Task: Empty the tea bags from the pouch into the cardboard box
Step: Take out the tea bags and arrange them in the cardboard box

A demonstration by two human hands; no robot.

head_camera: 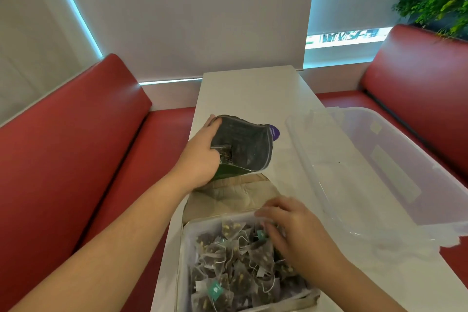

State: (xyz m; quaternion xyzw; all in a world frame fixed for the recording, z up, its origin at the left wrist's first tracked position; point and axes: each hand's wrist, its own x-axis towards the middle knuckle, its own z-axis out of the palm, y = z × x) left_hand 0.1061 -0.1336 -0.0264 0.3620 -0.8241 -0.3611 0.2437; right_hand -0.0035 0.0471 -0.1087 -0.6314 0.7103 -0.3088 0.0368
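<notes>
The pouch (243,144) is dark grey inside and green on its outer face. It is held tipped in the air just above the far flap of the cardboard box (222,197), its mouth gaping wide. There may be a single bag caught inside near the lower lip, though it's hard to make out. The box is beige with a white lining and stands open, flap folded back. Tea bags (235,263), see-through pyramid sachets of dark leaf with strings and teal tags, lie heaped in it.
</notes>
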